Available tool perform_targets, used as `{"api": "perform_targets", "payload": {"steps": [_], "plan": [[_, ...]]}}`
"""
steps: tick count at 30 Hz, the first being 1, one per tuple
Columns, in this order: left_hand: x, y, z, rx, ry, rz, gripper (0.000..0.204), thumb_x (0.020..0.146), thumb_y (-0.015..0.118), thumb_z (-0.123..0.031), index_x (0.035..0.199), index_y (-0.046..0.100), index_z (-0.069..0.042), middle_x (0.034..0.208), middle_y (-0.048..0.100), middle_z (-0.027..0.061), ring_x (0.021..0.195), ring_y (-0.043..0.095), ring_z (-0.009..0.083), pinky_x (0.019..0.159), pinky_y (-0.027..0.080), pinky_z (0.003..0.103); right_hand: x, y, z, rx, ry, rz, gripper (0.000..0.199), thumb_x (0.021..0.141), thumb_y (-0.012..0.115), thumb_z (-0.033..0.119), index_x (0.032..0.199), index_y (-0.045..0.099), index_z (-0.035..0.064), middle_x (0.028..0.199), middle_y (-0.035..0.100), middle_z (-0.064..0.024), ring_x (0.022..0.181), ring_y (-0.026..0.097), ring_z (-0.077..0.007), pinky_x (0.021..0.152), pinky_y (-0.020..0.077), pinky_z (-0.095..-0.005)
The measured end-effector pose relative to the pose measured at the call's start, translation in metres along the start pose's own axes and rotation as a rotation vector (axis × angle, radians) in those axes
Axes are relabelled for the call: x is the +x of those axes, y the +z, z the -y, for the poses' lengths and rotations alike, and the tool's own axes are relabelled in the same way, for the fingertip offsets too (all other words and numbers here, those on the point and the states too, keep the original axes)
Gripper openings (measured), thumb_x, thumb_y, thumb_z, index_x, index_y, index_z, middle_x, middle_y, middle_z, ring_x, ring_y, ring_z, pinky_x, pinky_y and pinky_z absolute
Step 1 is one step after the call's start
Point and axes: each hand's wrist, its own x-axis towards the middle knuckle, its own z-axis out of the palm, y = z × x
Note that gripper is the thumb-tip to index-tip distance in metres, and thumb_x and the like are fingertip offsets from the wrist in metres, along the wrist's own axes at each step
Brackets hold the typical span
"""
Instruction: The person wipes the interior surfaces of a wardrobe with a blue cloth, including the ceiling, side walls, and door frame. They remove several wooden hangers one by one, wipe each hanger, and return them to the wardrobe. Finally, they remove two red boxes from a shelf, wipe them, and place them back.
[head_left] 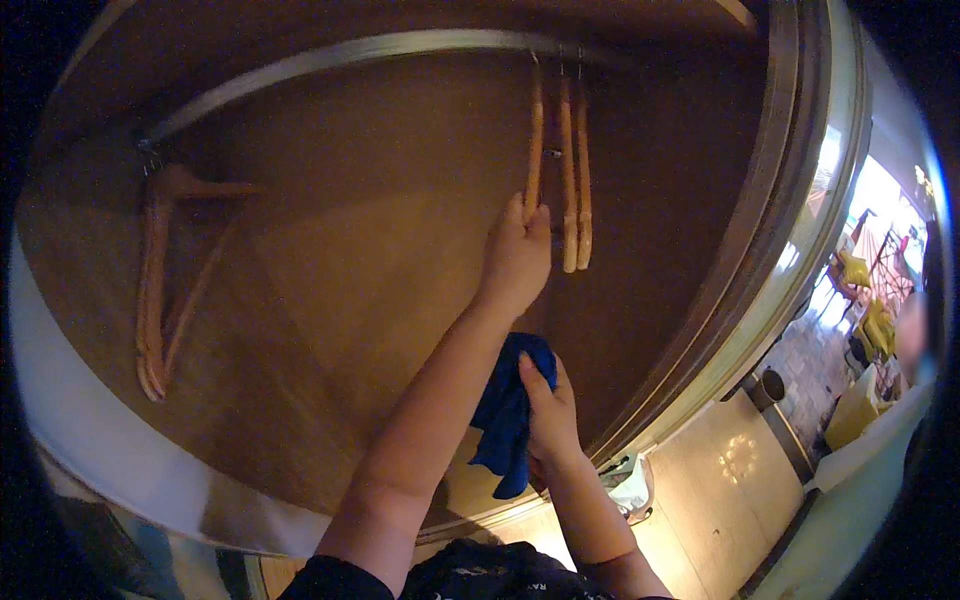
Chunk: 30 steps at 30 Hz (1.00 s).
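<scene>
The left hand (515, 262) reaches up into an open brown wooden wardrobe (330, 300) and closes its fingers around the lower end of a light wooden clothes hanger (535, 140), the leftmost of three that hang close together from the round metal rail (350, 50) across the top. The right hand (548, 410) sits lower, near the wardrobe's front edge, curled shut on a crumpled blue cloth (508, 420) that droops below the palm. Judging from this grip, the hanger could slip off the rail if it is pulled sideways or tilted, since only its small hook holds it there, and it may knock against the two pale wooden hangers (575, 180) just beside it and set them swinging or unhook them. The loose tail of the cloth could also snag on the wardrobe's edge. As a container, the wardrobe holds no clothes in the part that shows: only the three hangers near the middle of the rail and another bare wooden hanger (160, 280) well apart at the rail's left end. Beyond its right frame lie a pale tiled floor (720, 470) and a small round dark bin (772, 385), whose contents cannot be made out.
</scene>
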Motion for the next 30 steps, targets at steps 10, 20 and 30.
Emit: {"api": "perform_targets", "payload": {"steps": [10, 20, 30], "plan": [[-0.117, -0.034, 0.017, 0.102, 0.027, -0.196, 0.041, 0.092, 0.046, -0.009, 0.131, 0.036, 0.001, 0.116, 0.053, 0.0156, 0.102, 0.053, 0.0238, 0.086, 0.043, 0.034, -0.017, -0.040, -0.006, -0.042, 0.153, 0.031, 0.037, 0.088, 0.061, 0.031, 0.113, 0.054, 0.0055, 0.099, 0.058, -0.0036, 0.089, 0.051, -0.0122, 0.080, 0.0425, -0.0258], [-0.387, -0.057, 0.053, -0.122, -0.491, 0.136, 0.034, 0.094, 0.047, -0.014, 0.123, 0.040, 0.000, 0.120, 0.052, 0.0133, 0.105, 0.052, 0.0191, 0.092, 0.041, 0.032, -0.045, -0.074, -0.006, -0.290, -0.398, 0.009, 0.044, 0.089, 0.059, 0.027, 0.122, 0.046, 0.0013, 0.106, 0.057, -0.0105, 0.102, 0.051, -0.0213, 0.091, 0.0395, -0.0331], [-0.433, -0.027, 0.013, 0.209, -0.451, 0.358, 0.034, 0.089, 0.057, -0.014, 0.119, 0.049, 0.000, 0.104, 0.061, 0.0173, 0.086, 0.062, 0.0254, 0.070, 0.048, 0.034, -0.080, -0.146, -0.008, -0.930, -0.773, 0.316, 0.053, 0.060, 0.078, 0.037, 0.095, 0.057, 0.0039, 0.087, 0.057, -0.0167, 0.085, 0.053, -0.0369, 0.076, 0.0422, -0.0447]]}}
